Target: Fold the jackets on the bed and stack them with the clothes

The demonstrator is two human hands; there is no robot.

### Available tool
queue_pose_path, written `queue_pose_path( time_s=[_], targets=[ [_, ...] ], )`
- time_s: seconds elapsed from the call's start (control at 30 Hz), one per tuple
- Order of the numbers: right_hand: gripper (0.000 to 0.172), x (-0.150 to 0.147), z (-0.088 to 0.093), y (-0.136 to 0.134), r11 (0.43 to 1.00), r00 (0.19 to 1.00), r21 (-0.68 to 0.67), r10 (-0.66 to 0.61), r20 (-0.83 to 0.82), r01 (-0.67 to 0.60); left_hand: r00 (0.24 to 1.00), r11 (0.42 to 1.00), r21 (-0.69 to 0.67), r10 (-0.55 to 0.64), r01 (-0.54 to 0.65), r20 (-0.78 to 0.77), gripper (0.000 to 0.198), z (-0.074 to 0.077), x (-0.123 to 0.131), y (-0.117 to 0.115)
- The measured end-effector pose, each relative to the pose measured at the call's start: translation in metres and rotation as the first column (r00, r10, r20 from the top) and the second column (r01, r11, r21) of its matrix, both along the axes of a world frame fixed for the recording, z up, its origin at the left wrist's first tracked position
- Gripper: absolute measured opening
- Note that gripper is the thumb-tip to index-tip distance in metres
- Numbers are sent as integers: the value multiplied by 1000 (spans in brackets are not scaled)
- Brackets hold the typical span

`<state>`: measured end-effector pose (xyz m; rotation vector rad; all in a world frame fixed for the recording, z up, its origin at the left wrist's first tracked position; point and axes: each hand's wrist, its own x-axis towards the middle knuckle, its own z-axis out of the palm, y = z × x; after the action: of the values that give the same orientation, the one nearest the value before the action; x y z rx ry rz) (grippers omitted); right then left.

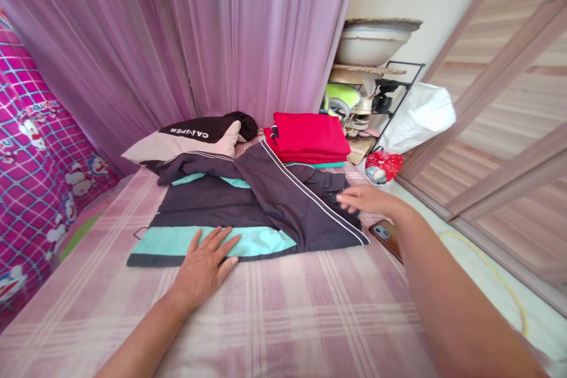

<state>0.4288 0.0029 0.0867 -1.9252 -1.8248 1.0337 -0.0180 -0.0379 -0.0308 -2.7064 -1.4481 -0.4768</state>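
A dark jacket (212, 195) with turquoise bands and white piping lies spread on a plaid bedsheet (283, 319). One sleeve (305, 207) is laid slantwise across its right part. My left hand (206, 263) rests flat, fingers apart, on the turquoise band at the near edge. At the jacket's right end, my right hand (365, 198) hovers by or touches the dark cloth, its fingers stretched to the left. Whether those fingertips press on the fabric cannot be made out.
Behind the jacket are a folded red stack (310, 137) and a black-and-beige CAMPER garment (195, 139). A phone (385, 235) lies under my right forearm at the bed's edge. Beyond are a shoe rack (401, 94), basin (374, 44), white bag (420, 115) and purple curtain (252, 29).
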Motion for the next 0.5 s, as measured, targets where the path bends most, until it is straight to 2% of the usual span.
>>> queue_pose_path(
  time_s=[0.1, 0.2, 0.27, 0.33, 0.43, 0.5],
  targets=[
    [48, 16, -28, -47, 997, 999, 55, 51, -11, -51, 995, 992, -120, 44, -33, 91, 52, 20, 1, 12],
    [46, 19, -47, -73, 994, 993, 62, 94, -70, -90, 952, 962, -215, 217, -170, 217, 53, 47, 10, 43],
    [42, 18, -54, -79, 993, 991, 62, 103, -89, -97, 898, 913, -303, 354, -272, 261, 51, 64, 22, 72],
    [39, 16, -56, -79, 993, 993, 74, 93, -76, -88, 852, 862, -396, 442, -317, 281, 50, 76, 38, 102],
    [38, 15, -58, -78, 991, 994, 104, 86, -70, -78, 789, 809, -471, 526, -350, 318, 58, 83, 65, 139],
    [39, 14, -61, -78, 989, 990, 125, 97, -103, -84, 749, 800, -500, 546, -332, 375, 63, 84, 82, 154]
  ],
)
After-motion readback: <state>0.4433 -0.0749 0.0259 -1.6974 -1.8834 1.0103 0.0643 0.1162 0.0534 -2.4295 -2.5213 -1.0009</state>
